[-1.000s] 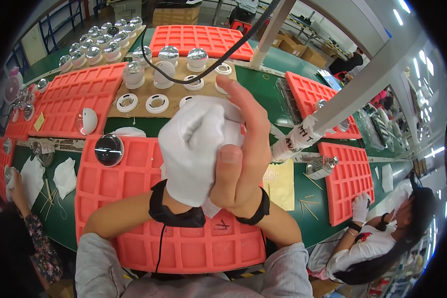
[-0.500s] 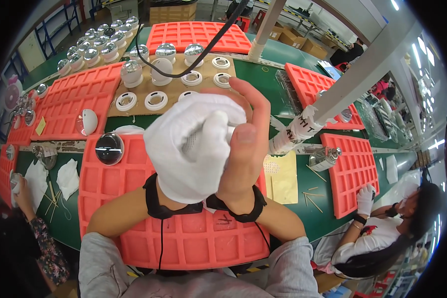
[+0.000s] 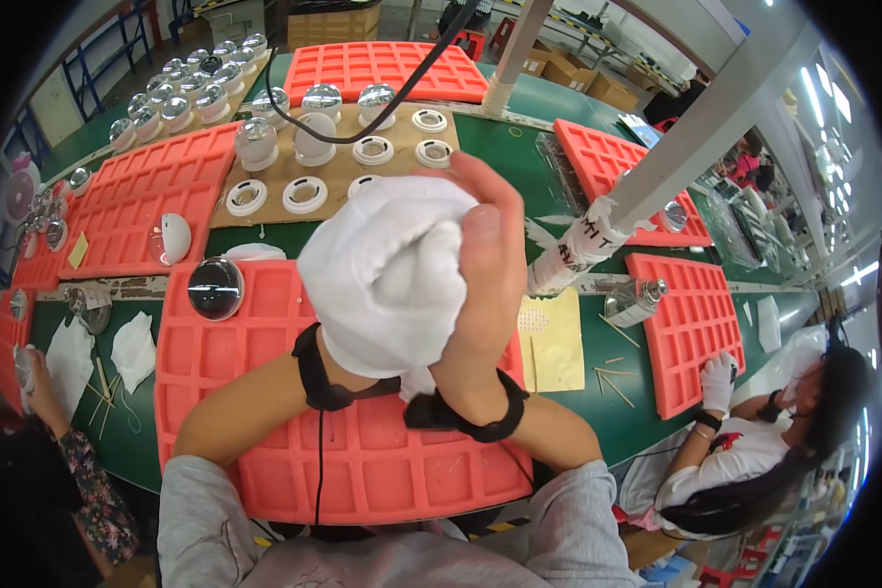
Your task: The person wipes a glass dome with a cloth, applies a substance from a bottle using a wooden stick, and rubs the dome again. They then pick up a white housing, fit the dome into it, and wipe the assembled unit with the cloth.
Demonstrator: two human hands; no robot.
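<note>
Over the nearest red tray (image 3: 382, 480), the white-gloved left grip (image 3: 387, 279) is curled inward, with the bare right grip (image 3: 490, 284) cupped against its right side, thumb upward. Whether anything is enclosed between the 2 is hidden by glove and fingers, so what is grasped cannot be told. Black straps (image 3: 316, 367) are worn on both wrists. At the tray's upper-left corner, a dark glossy dome (image 3: 216, 289) is rested. To the tray's right, yellow paper (image 3: 559, 358) is laid on the green tabletop (image 3: 622, 431), with thin sticks (image 3: 612, 385) and a clear bottle (image 3: 634, 302) placed near it. Farther off, a cardboard sheet (image 3: 274, 213) is occupied by 6 visible white rings (image 3: 304, 210) and 5 domed units (image 3: 257, 145). Behind the sheet, another red tray (image 3: 382, 73) is set, and to its left more shiny domes (image 3: 176, 110) are clustered.
</note>
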